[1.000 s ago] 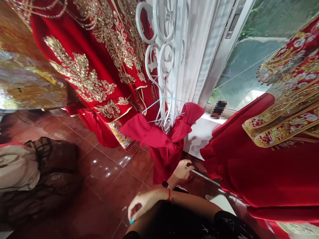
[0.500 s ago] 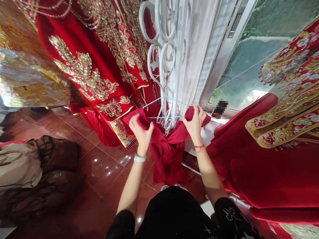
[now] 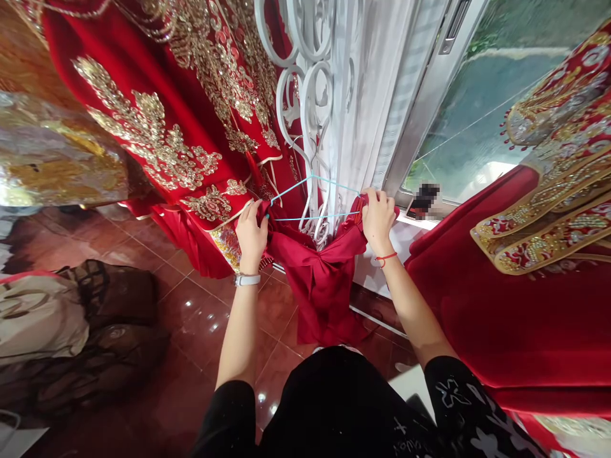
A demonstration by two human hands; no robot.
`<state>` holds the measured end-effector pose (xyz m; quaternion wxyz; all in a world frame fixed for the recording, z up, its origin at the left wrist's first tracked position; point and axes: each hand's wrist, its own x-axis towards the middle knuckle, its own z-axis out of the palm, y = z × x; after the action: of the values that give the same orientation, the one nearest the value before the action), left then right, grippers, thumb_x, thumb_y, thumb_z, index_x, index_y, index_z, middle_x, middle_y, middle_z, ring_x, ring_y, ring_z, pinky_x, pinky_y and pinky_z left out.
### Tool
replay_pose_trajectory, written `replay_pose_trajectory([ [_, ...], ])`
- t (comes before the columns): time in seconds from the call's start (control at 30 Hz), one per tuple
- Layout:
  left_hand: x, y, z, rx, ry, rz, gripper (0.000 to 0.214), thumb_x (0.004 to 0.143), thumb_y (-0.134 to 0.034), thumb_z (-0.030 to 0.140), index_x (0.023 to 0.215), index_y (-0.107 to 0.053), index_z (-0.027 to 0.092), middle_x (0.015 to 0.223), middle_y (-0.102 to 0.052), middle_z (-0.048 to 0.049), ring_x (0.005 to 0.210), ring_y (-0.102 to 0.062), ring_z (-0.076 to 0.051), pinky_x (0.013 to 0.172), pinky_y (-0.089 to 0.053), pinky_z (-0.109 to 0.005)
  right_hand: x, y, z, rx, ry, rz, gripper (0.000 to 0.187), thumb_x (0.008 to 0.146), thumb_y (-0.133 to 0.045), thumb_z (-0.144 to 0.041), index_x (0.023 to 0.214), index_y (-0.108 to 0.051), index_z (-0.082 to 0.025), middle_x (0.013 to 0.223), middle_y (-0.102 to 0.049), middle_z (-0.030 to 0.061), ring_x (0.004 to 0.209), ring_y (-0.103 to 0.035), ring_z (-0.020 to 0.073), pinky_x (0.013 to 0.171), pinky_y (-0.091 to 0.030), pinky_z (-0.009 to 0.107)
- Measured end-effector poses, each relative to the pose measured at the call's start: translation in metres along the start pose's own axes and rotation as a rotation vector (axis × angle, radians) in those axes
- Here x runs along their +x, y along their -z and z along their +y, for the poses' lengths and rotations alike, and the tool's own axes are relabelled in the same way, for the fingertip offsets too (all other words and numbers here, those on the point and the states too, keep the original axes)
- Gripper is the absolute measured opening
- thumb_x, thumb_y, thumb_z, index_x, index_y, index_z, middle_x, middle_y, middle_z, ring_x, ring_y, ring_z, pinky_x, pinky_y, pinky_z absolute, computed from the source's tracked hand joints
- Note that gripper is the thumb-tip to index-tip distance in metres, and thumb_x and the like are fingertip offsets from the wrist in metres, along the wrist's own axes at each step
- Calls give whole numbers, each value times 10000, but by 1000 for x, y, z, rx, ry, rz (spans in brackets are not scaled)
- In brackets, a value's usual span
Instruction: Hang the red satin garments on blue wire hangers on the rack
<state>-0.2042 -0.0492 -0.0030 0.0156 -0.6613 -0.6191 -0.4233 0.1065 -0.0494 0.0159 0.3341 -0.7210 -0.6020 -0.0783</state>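
Observation:
A dark red dress (image 3: 324, 286) hangs in front of me from a thin light-blue wire hanger (image 3: 312, 217). My left hand (image 3: 252, 232) is closed on the bunched cloth at the dress's left shoulder, near that end of the hanger. At the other end, my right hand (image 3: 379, 216) grips the gathered right shoulder of the dress, its fingers folded over the top. Between the hands, the neckline droops below the hanger's bar, with a twisted knot of cloth at its middle. The cloth covers parts of my fingers.
White scrolled ironwork (image 3: 305, 108) stands behind the hanger. Red gowns with gold embroidery (image 3: 157, 140) hang on the left; another red garment with beaded bands (image 3: 529, 235) hangs on the right beside a sliding window (image 3: 468, 114). Bags (image 3: 42, 318) rest on the tiled floor (image 3: 191, 331).
Both hands have turned and closed further over the shoulders, bunching the cloth toward the hanger's ends. My left hand has shifted slightly left, and the neckline is spread wider.

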Motion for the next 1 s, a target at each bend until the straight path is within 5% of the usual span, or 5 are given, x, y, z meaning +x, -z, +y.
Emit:
replay_pose_trajectory([
  [0.17, 1, -10, 8, 53, 69, 58, 494, 900, -607, 257, 1385, -630, 170, 1464, -641, -199, 1386, -584, -389, 1185, -459, -576, 0, 4, 3, -20, 13, -29, 431, 952, -464, -94, 1313, -668, -212, 1233, -645, 176, 1136, -563, 327, 932, -548, 469],
  [0.43, 6, -25, 18, 145, 109, 60, 483, 897, -467, 135, 1359, -603, 101, 1399, -635, -267, 1371, -573, -421, 1181, -421, -604, 1, 1, 8, -35, 44, 10, 339, 950, -617, -231, 1287, -647, -214, 1214, -643, 148, 1119, -554, 310, 896, -554, 418],
  [0.6, 11, -27, 21, 229, 87, 39, 405, 919, -383, 102, 1240, -628, 67, 1229, -689, -292, 1261, -636, -422, 1104, -477, -592, 3, -1, 6, -55, 22, -14, 335, 967, -565, -192, 1296, -628, -201, 1240, -626, 168, 1142, -557, 318, 919, -530, 433],
  [0.83, 26, -7, 18, 359, 116, -53, 403, 912, -395, 98, 1252, -612, 88, 938, -717, -221, 1017, -725, -409, 917, -565, -542, 38, 2, -1, -157, 40, -106, 423, 947, -452, -39, 1314, -635, -144, 1111, -681, 190, 993, -653, 292, 929, -500, 464],
  [1.0, 44, 12, -18, 160, 187, 42, 499, 792, -579, 147, 1291, -601, 142, 891, -707, -155, 997, -720, -412, 977, -541, -611, 83, 21, 19, -103, 67, -230, 436, 896, -518, -14, 1259, -714, -156, 1006, -732, 146, 1003, -693, 288, 940, -495, 469],
])
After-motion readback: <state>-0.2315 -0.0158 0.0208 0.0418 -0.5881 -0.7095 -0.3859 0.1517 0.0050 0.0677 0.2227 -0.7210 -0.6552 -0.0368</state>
